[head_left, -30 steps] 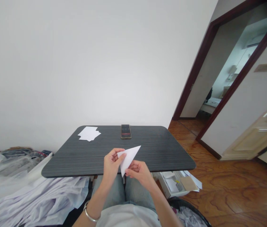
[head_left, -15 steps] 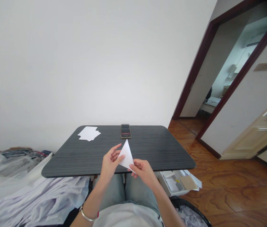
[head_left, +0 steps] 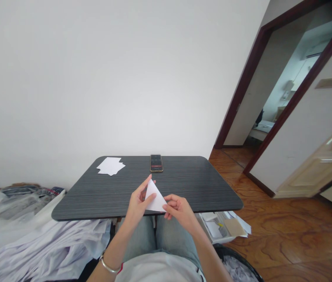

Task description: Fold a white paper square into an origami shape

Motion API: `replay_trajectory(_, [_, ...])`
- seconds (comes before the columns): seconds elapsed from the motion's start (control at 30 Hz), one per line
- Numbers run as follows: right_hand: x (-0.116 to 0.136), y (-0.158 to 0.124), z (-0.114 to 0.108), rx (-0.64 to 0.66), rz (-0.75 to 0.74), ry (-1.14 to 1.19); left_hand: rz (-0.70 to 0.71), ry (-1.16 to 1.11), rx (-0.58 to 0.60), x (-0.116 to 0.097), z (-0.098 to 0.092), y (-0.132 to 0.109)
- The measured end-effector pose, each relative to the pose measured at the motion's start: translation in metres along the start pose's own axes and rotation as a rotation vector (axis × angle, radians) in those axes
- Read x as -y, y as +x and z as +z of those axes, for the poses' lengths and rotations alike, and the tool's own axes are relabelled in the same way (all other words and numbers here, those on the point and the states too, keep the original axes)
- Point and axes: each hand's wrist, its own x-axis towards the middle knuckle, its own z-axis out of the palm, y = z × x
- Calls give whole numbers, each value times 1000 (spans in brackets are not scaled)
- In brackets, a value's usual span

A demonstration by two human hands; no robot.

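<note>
A white piece of paper folded into a triangle is held up between my hands, over the near edge of the dark table. My left hand grips its left side, thumb across the front face and fingers behind it, the index fingertip at the top corner. At the lower right corner my right hand pinches the paper between thumb and fingers. Farther back on the table, several loose white sheets lie overlapping at the left. A phone lies face up beyond my hands.
The dark wood-grain table stands against a white wall. White cloth is heaped below it on the left. To the right, under the table, are a box of papers and a dark-rimmed bin. Behind is a doorway.
The paper triangle has turned, its top corner tipping left and its lower edge now nearly level. My left index finger has reached up to that corner. My right hand keeps its pinch.
</note>
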Motion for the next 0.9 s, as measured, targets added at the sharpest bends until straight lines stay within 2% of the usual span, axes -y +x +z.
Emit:
replay_trajectory(0.17, [-2,1,-2,-28,-16,0,55,82,-10,2,-2,1])
replay_trajectory(0.33, [-1,-1,-2,-51,-31,9,71,-86,-137,0,4,1])
replay_trajectory(0.47, [2,-2,-2,-76,-39,22,36,-139,-188,-3,8,1])
replay_trajectory(0.73, [-2,0,-1,-138,-47,122,40,-162,-190,1,11,0])
replay_trajectory(0.9, [-1,0,0,-184,-34,185,48,-171,-125,2,10,-2])
